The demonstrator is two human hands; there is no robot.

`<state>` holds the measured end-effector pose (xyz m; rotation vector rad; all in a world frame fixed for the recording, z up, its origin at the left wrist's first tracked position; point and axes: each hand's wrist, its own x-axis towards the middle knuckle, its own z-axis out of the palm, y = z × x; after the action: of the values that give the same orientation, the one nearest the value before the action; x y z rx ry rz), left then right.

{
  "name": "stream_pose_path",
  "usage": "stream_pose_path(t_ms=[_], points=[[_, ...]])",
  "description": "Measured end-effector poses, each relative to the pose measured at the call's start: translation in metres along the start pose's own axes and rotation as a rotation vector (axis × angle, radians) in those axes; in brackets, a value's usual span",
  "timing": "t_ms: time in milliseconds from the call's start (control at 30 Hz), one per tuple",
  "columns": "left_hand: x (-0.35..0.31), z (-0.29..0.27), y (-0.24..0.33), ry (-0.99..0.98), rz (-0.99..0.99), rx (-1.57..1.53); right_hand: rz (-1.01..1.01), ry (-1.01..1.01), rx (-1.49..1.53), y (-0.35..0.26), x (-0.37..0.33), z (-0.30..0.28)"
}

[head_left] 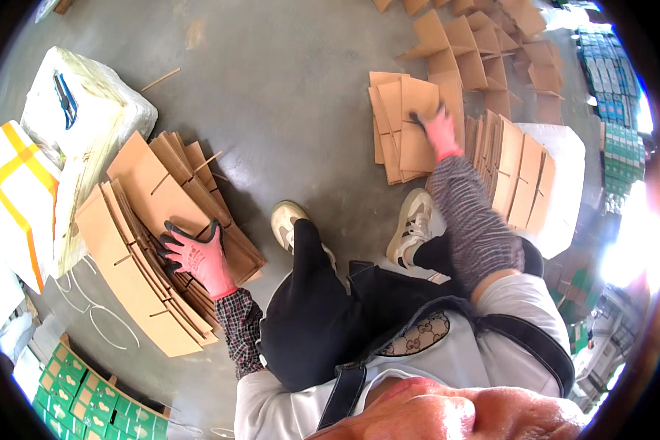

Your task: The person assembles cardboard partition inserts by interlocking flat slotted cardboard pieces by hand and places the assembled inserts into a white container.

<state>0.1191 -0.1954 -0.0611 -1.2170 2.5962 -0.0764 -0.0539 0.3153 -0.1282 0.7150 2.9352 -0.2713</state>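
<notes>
My left hand (pixel 196 258), in a pink glove with black fingertips, lies with spread fingers on the edges of a stack of slotted cardboard dividers (pixel 150 187) at the left. Some of these sheets fan out and lean on one another. At the right, my right hand (pixel 440 133), gloved alike, is stretched out over a smaller pile of flat cardboard dividers (pixel 403 110) on the floor. Its fingers are apart and touch or hover just over the top sheets; which of the two is hard to tell. Beside my right forearm stands another row of slotted dividers (pixel 517 172).
Assembled cardboard partitions (pixel 469 55) spread over the far right floor. A white foam block (pixel 565 169) sits behind the right row. At the left, a utility knife (pixel 66 101) lies on a wrapped white block (pixel 117 95). Green boxes (pixel 88 396) and a white strap (pixel 95 312) are near left.
</notes>
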Motion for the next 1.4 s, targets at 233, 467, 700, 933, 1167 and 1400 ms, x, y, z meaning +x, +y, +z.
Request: stream_pose_path(t_ms=[233,467,700,933,1167,1400], points=[[-0.005,-0.047,-0.007,0.213,0.318,-0.510,0.000,0.086,-0.219,0.049,-0.019,0.015],[-0.035,-0.095,0.044,0.275,0.444,-1.005,-0.053,-0.065,1.179,-0.040,-0.012,-0.095],[-0.008,0.034,0.140,0.214,0.872,-0.476,-0.444,-0.062,0.402,-0.148,-0.098,-0.003],[0.026,0.026,0.189,-0.292,0.752,-0.302,-0.462,-0.084,0.318,-0.142,-0.117,0.050],[0.001,0.036,0.239,-0.288,0.866,-0.196,-0.872,-0.032,-0.017,-0.182,-0.108,-0.026],[-0.014,0.053,0.238,-0.187,0.940,-0.300,-0.994,-0.112,-0.170,-0.184,-0.110,-0.018]])
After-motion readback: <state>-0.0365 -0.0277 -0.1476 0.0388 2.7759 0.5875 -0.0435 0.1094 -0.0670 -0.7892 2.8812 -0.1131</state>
